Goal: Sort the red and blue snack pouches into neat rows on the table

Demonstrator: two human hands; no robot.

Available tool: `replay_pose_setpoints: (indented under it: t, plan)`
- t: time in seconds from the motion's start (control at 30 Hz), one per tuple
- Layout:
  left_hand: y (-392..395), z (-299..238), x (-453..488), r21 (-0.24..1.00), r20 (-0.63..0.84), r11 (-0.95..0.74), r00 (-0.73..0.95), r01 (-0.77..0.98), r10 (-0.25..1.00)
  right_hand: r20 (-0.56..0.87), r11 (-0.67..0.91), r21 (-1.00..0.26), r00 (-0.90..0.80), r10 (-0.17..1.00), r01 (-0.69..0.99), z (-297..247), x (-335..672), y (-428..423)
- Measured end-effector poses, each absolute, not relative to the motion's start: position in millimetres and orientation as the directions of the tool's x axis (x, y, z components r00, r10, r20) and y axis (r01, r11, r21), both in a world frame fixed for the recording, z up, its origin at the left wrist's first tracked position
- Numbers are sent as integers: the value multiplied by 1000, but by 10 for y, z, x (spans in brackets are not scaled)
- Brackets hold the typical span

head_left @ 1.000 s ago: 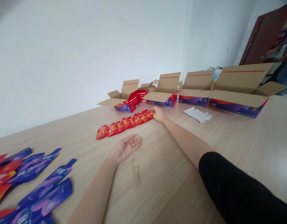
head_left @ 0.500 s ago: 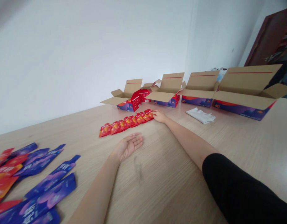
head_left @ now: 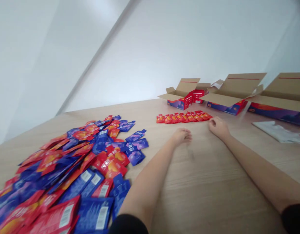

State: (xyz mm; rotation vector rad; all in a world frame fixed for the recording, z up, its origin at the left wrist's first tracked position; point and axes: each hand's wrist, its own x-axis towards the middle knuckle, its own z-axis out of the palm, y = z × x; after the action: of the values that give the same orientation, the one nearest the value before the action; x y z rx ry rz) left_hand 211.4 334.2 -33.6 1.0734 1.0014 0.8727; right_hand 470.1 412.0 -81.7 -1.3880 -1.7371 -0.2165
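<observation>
A long row of small red sachets [head_left: 184, 117] lies on the light wood table [head_left: 203, 188], and a big heap of loose red and blue sachets [head_left: 74, 169] covers the table to the left. My right hand [head_left: 219, 127] rests back up just below the row's right end, its fingers curled and holding nothing. My left hand [head_left: 181, 136] lies on the wood a little below the row, also curled and empty. Neither hand touches the heap.
Open cardboard boxes with red and purple printed sides [head_left: 181, 99] stand along the far edge of the table, and a red carton [head_left: 198, 96] stands among them. A crumpled white cloth [head_left: 279, 131] lies at the right. A white wall rises behind.
The view has swung left, bringing the whole heap in and pushing the boxes right. My left hand has turned from palm up to back up, and both hands have curled.
</observation>
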Motion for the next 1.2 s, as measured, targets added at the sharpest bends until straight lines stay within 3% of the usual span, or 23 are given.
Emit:
replay_pose_setpoints:
  t: [0.17,0.4,0.5,0.57,0.73,0.9,1.03,1.2]
  plan:
    - [2924,203,1297,973,-68,35,137,227,988,698,457,-375,-78,711,807,-863,4414,3587]
    - [1896,690,-975,815,113,-94,2,572,994,596,601,-437,-286,751,669,-604,3211,2785]
    - [1473,526,-1587,662,138,-155,84,733,987,357,631,-553,-530,769,544,-343,2244,2382]
    - [1271,354,-1758,550,142,-206,153,810,978,182,601,-578,-631,754,552,-176,1583,2163]
    - [1065,-3,-1758,307,233,-317,252,898,939,-1,581,-467,-658,753,666,72,484,1942]
    - [1021,-145,-1746,244,326,-375,288,894,900,-140,546,-392,-635,760,740,133,235,1909]
    - [975,-183,-1764,281,387,-388,266,878,883,-99,497,-449,-594,799,743,132,298,1900]
    - [948,-70,-1653,402,473,-369,155,838,867,210,483,-560,-449,868,673,310,636,1928]
